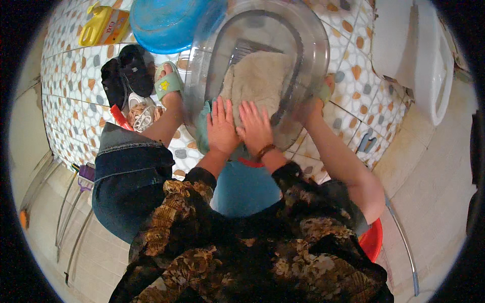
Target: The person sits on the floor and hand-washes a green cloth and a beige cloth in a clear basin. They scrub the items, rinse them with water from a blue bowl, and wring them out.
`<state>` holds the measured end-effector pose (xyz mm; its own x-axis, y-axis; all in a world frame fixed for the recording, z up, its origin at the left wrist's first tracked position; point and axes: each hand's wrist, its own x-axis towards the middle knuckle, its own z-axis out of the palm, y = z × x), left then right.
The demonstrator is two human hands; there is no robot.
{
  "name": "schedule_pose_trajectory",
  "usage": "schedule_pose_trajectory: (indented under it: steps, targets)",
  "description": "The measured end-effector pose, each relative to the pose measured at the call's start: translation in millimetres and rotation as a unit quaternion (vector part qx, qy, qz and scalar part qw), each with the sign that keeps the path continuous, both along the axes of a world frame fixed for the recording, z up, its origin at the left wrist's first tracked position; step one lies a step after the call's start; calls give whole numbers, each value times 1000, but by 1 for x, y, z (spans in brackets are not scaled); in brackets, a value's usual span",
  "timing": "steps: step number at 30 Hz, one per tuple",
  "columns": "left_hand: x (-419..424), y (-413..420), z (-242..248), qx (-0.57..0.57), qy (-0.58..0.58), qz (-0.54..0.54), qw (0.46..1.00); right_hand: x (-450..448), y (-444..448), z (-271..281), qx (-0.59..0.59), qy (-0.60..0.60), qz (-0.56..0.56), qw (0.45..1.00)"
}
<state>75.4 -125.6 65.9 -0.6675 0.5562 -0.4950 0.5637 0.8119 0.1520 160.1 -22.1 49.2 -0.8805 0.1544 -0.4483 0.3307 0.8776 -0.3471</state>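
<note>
A transparent grey oval plastic tub (317, 34) lies between my feet. Inside it a wet-looking beige cloth (259, 75) is spread over what seems a ridged washboard (248, 49), whose far end shows past the fabric. My left hand (221, 127) presses palm down at the cloth's near left edge, fingers extended. Beside it my right hand (255, 125), with a dark bracelet at the wrist, rests flat on the cloth's near end. A green cloth (203, 127) is bunched at the tub's left wall, partly hidden by my left hand.
A blue basin (166, 26) stands beyond the tub, near a yellow jug (104, 26). Dark shoes (134, 70), pale shoes with laces (146, 115) and a red-bristled brush (120, 117) are at left. A white toilet (428, 72) is at right; a red basin (373, 240) sits behind my leg.
</note>
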Motion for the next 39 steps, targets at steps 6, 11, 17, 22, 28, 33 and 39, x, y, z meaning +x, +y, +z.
schedule_pose_trajectory:
  steps: [6,11,17,22,28,33,39]
  targets:
    - [-4,15,22,36,-61,-5,997,-89,86,-51,144,32,-168,975]
    - [12,5,-12,10,27,-34,999,-70,30,-31,10,-51,-123,991]
    - [11,-4,-18,-3,23,-49,999,-50,11,-21,8,110,132,985]
    - [-6,11,10,51,-54,-35,997,-147,69,-51,65,79,-70,992]
    - [-7,15,9,5,-30,-42,999,-86,32,-48,10,52,-148,988]
    - [17,-9,-43,-4,187,-92,978,-10,6,-10,-34,15,-43,998]
    - [-4,27,11,44,-48,-48,997,-79,95,-59,178,36,-182,966]
